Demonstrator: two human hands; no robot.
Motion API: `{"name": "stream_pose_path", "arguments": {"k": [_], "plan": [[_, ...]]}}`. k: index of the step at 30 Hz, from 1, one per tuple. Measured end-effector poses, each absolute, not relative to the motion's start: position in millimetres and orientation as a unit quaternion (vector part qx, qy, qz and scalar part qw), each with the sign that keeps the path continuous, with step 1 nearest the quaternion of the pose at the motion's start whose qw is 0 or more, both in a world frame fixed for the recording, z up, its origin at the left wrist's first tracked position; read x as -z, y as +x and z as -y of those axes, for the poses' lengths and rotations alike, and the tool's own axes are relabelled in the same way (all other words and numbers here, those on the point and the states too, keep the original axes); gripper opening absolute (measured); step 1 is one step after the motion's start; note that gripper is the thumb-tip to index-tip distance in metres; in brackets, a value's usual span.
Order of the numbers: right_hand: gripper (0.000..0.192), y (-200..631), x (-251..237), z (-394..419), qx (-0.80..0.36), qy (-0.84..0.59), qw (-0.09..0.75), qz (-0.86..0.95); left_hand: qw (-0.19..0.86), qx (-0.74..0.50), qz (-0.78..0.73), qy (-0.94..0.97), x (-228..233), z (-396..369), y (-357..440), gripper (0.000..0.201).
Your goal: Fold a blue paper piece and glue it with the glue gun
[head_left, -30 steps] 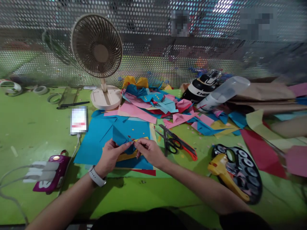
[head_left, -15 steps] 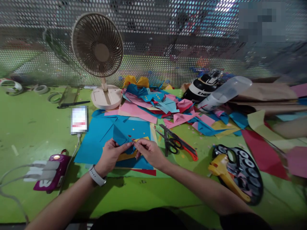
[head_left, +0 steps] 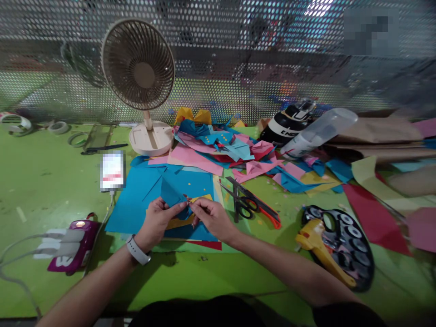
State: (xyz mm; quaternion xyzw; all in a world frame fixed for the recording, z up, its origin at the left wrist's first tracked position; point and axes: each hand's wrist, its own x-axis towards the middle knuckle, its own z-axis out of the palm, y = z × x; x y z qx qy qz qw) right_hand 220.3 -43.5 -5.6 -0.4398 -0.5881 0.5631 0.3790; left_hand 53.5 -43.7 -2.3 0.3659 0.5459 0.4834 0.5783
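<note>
My left hand (head_left: 158, 220) is closed on a folded piece of blue paper (head_left: 169, 191), whose pointed tip stands up above the fingers. Close against it, my right hand (head_left: 213, 217) pinches at the paper's right edge, where small reddish bits show; what lies between those fingertips is too small to make out. Beneath both hands lie blue paper sheets (head_left: 127, 204) and a yellow strip (head_left: 204, 198). Just right of my right hand rest black-handled scissors (head_left: 244, 210) and an orange-and-black utility knife (head_left: 272, 217).
Behind the hands is a heap of folded coloured paper (head_left: 204, 154). A fan (head_left: 145, 75), a phone (head_left: 112, 170) and a purple power strip (head_left: 73, 247) stand left. A yellow tool (head_left: 315, 240) lies on a black patterned pad (head_left: 357, 245); bottles (head_left: 320, 131) are at back right.
The hands stay almost in place. My right fingertips have shifted very slightly at the paper's edge, and the reddish bits there look a little different.
</note>
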Motion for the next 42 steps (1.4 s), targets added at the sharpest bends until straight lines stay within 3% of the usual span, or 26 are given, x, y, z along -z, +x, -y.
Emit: {"name": "stream_pose_path", "arguments": {"k": [8,18,23,29,37,42], "plan": [[0.036,219.6,2.8,42.9,-0.586,-0.438,0.366,0.576,0.571,-0.502,-0.552,0.344,-2.4,43.6,54.2,0.051],[0.04,220.0,1.4,37.1,-0.63,-0.413,0.372,0.543,0.591,-0.518,-0.517,0.338,0.4,40.0,54.0,0.037],[0.04,220.7,-4.5,37.0,-0.627,-0.417,0.439,0.491,0.596,-0.539,-0.478,0.356,-5.1,37.4,51.1,0.026],[0.04,217.5,-0.6,37.8,-0.641,-0.403,0.384,0.528,0.612,-0.532,-0.461,0.361,-11.5,43.3,55.9,0.032],[0.04,213.5,4.2,38.3,-0.636,-0.395,0.392,0.535,0.616,-0.54,-0.478,0.317,-6.4,43.7,56.6,0.026],[0.043,214.2,0.3,36.2,-0.662,-0.388,0.374,0.52,0.609,-0.542,-0.491,0.307,-4.3,42.7,56.3,0.042]]}}
